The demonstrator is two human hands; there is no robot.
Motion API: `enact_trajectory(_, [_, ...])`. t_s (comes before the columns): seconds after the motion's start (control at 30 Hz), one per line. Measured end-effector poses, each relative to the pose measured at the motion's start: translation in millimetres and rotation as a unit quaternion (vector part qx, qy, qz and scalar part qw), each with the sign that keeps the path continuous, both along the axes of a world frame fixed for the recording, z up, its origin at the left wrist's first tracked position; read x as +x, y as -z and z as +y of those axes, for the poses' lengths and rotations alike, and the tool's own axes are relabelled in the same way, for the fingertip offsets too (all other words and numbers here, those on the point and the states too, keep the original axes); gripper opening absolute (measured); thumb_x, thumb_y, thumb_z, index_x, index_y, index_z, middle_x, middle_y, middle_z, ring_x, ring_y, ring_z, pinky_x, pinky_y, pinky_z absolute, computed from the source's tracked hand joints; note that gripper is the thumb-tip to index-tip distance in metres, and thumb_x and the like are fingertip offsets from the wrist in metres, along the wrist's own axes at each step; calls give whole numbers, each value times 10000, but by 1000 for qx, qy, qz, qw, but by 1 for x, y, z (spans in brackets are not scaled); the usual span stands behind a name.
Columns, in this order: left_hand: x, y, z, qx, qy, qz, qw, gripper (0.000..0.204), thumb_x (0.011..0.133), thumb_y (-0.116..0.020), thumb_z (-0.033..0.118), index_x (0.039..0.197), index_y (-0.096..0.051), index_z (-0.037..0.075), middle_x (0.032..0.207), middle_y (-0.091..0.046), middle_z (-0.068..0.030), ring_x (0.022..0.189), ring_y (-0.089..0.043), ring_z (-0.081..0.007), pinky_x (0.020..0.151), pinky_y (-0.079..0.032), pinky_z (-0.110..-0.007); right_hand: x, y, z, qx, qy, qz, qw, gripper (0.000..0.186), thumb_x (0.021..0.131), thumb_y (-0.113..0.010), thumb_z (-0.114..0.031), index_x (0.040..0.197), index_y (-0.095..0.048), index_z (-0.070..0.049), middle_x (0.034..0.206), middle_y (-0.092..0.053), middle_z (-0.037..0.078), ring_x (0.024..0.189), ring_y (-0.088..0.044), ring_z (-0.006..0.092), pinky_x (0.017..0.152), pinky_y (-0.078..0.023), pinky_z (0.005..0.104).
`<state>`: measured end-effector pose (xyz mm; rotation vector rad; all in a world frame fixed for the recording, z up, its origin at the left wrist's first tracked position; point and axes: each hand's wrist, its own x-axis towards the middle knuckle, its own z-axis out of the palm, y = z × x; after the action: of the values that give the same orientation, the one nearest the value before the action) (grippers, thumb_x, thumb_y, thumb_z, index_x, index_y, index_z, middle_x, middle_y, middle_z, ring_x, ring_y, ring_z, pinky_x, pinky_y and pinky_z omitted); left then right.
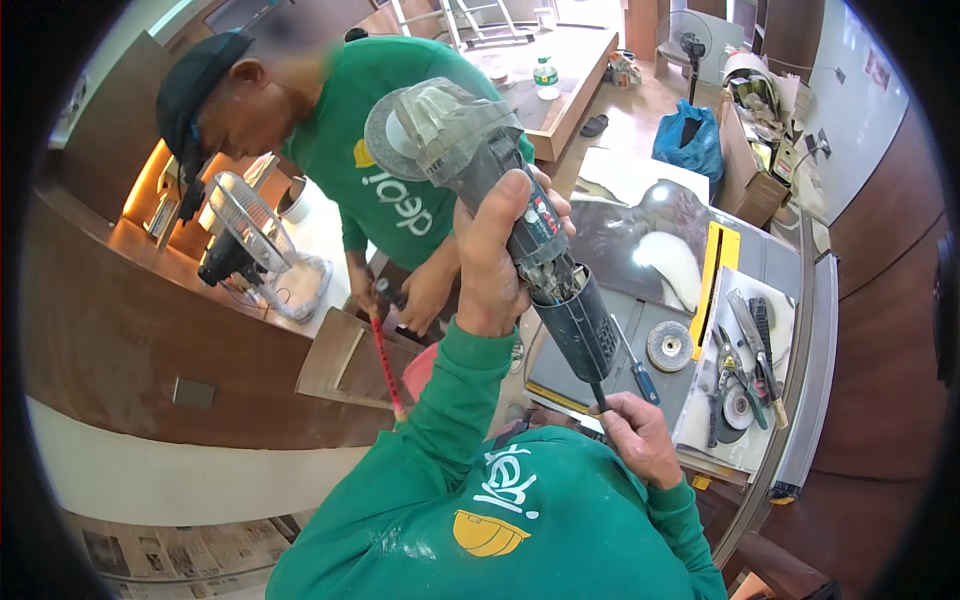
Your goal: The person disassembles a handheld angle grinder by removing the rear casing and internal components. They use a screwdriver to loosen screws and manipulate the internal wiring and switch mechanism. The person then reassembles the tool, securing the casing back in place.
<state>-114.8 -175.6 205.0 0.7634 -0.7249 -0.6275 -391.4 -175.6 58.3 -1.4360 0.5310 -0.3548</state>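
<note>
My left hand (490, 255), raised in front of me, is wrapped round an angle grinder (452, 130) with a dusty grey head. The grinder's body is parted: bare wires and inner parts show above its black rear housing (580, 328), which slants down to the right. At that housing's lower end, my right hand (643, 435) pinches the black power cord (598, 396) between thumb and fingers. A blue-handled screwdriver (643, 378) lies on the grey worktable (590, 345) just beyond the right hand. To its right lies a round abrasive wheel (670, 346).
Pliers (738, 375), cutters and discs rest on a white board (700, 430) at the right. A metal rail (765, 480) runs along the table's right side. At the left, a co-worker in green (400, 190) grips a hammer-like tool near a desk fan (250, 220).
</note>
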Motion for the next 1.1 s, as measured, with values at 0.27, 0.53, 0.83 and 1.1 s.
enact_trajectory(0.27, [-8, -1, -5, -18, 28, 6, 999, 559, 1009, -737, 419, 1342, -541, 15, 1070, -669, -111, 878, -734, -234, 744, -638, -393, 14, -26, -2, 5, 19, -39, 999, 178, 1031, -566, 19, 1181, -661, 37, 896, -676, 64, 805, -638, 95, 710, -517, 275])
enact_trajectory(0.53, [9, 8, 16, -7, 43, 9, 999, 542, 1017, -727, 421, 1331, -541, 21, 1074, -667, -106, 865, -734, -235, 741, -635, -384, 22, -21, -2, -19, -14, -24, 999, 166, 1046, -635, -51, 1163, -702, 47, 885, -695, 64, 698, -628, 108, 619, -506, 284])
enact_trajectory(0.83, [21, 5, 30, -27, 1, 75, 997, 479, 1014, -738, 429, 1248, -575, 44, 1060, -674, -87, 861, -727, -232, 747, -630, -378, 19, -15, 4, 165, -13, -71, 984, 244, 1088, -585, -104, 1224, -720, 47, 792, -650, 11, 641, -526, 73, 592, -414, 250])
enact_trajectory(1.1, [9, 7, 25, -54, -20, 108, 992, 405, 1025, -746, 387, 1159, -640, 20, 937, -727, -107, 819, -757, -209, 733, -652, -354, 29, -25, 20, 24, 63, -33, 997, 260, 1093, -573, -113, 1247, -702, 52, 750, -541, -60, 635, -453, 37, 579, -348, 247])
